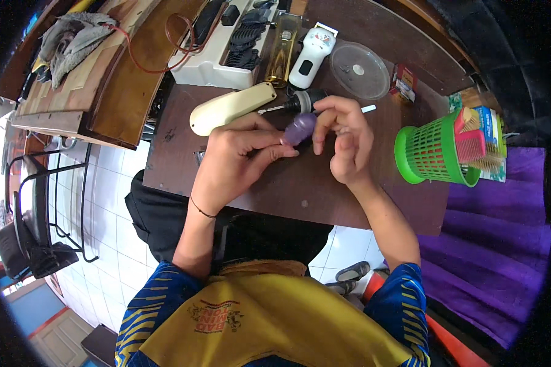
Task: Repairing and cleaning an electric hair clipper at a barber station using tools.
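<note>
Purple translucent rounded piece (300, 128): at left hand's (232, 150) two o'clock
Left fingertips: pinching it — light, steady pressure suits
Right hand (347, 136): loosely curled, three o'clock of it — grasping nothing I see

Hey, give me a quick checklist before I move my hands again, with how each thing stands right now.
1. Purple piece gripped by the left hand: ok, pinched at the fingertips.
2. Right hand touching the purple piece: cannot tell, fingers are right beside it.
3. Space just beyond the hands uncluttered: not ok, the cream clipper housing and black tool lie there.
4. White hair clipper apart from both hands: ok.
5. Pink comb in the green basket: ok.
</note>
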A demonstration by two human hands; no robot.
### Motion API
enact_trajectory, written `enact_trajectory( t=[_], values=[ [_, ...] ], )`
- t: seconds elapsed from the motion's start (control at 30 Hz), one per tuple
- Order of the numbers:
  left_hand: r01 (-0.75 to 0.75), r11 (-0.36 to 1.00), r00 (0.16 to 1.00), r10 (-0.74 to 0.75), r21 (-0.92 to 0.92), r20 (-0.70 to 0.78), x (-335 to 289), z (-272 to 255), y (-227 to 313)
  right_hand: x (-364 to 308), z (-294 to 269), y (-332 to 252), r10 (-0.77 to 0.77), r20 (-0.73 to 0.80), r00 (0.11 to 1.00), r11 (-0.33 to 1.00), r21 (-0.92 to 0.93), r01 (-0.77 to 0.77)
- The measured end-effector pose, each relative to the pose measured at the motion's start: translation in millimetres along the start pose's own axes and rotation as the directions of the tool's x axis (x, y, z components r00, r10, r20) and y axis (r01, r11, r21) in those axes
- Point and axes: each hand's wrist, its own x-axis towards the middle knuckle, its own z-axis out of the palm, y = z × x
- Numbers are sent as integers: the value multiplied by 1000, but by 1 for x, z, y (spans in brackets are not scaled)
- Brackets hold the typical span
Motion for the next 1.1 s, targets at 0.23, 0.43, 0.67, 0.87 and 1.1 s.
enact_trajectory(
  t=[0.23, 0.43, 0.67, 0.87, 1.1],
  values=[
    [125, 991, 988, -129, -55, -79, -4, -1, 0, 0, 3, 0, 68, 36, 997, 997, 31, -69],
    [155, 986, 984, -160, -65, -73, -6, -1, 3, -1, 2, -2, 67, 48, 997, 997, 40, -69],
    [108, 988, 990, -117, -107, -81, -8, 6, 5, 3, 7, 2, -96, 7, 995, 989, -109, 96],
    [7, 999, 998, -10, -46, -57, -6, 0, 1, 2, 11, -6, -140, 23, 990, 990, 25, 140],
    [7, 999, 1000, -7, -47, -3, -7, -7, -5, 36, 7, -46, -7, 45, 999, 997, -78, 10]
  ],
)
